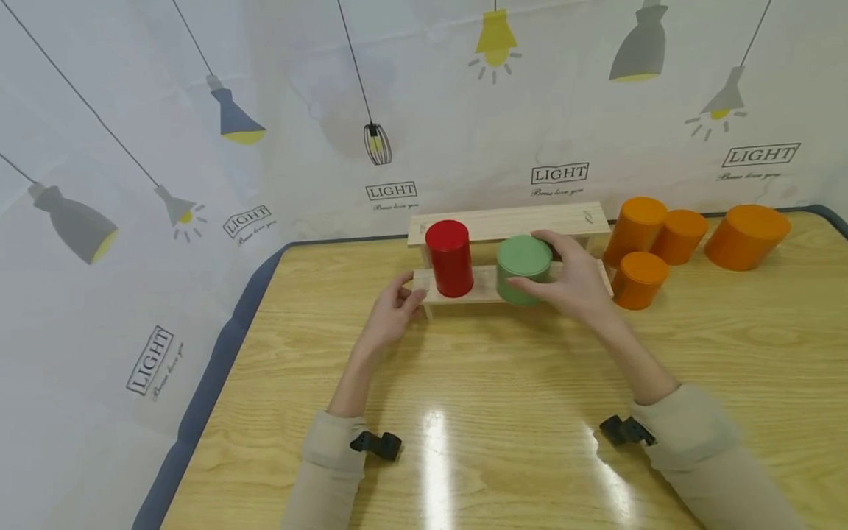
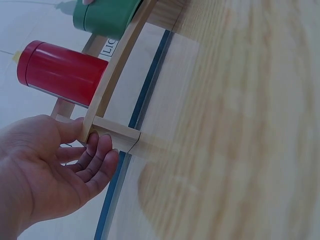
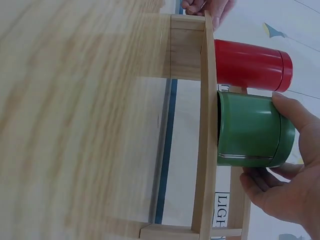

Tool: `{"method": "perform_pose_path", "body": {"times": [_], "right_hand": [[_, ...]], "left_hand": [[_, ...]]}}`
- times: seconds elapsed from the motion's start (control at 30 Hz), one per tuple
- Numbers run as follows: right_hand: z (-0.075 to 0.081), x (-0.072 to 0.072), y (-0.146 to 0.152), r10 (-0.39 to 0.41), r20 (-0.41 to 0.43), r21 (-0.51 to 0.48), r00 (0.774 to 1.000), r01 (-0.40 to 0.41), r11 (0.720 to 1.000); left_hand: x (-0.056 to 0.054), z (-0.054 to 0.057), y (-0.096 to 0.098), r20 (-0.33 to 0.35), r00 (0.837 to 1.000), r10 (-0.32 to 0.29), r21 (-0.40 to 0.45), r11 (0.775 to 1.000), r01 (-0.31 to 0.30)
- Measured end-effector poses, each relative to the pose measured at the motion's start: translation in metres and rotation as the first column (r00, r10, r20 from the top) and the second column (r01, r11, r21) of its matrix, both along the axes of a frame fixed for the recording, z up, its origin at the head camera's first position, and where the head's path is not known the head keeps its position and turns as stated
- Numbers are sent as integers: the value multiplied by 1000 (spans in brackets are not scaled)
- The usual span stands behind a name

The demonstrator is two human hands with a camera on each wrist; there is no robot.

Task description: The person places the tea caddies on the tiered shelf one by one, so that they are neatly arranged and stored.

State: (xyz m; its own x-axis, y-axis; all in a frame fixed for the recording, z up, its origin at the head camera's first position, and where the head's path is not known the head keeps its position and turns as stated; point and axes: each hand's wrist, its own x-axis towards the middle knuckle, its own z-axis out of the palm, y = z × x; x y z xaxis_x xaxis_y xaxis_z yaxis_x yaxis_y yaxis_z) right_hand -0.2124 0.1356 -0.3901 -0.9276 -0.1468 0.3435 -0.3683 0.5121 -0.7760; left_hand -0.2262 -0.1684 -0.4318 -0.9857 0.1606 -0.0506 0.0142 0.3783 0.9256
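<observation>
A small two-step wooden rack (image 1: 506,224) stands near the back of the table. On its lower step, toward the left, a tall red canister (image 1: 450,259) stands upright. My left hand (image 1: 389,315) pinches the left end of that step, thumb above the board and fingers curled beneath, as the left wrist view shows. To the right of the red canister, my right hand (image 1: 575,283) grips a shorter, wider green canister (image 3: 250,130) between thumb and fingers. The green canister's base is at the lower step; a thin dark gap shows along part of its bottom edge.
Several orange canisters of different sizes, one a wide canister (image 1: 747,237), stand right of the rack. The closest orange canister (image 1: 639,280) is beside the rack's right end. A white cloth (image 1: 450,96) printed with lamps hangs behind the wooden table (image 1: 503,412).
</observation>
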Motion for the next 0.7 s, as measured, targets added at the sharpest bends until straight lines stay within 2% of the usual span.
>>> {"method": "perform_pose_path", "body": {"times": [0.57,0.63,0.7], "right_hand": [[2,-6,-16,-21,99,7,995,20,1000],[3,-5,-16,-24,108,6,994,24,1000],[3,-5,-16,-28,117,7,993,27,1000]], "left_hand": [[-1,-1,-2,0,1000,-5,2,1000,5],[1,4,0,12,1000,-10,11,1000,10],[1,4,0,14,1000,-7,17,1000,7]]}}
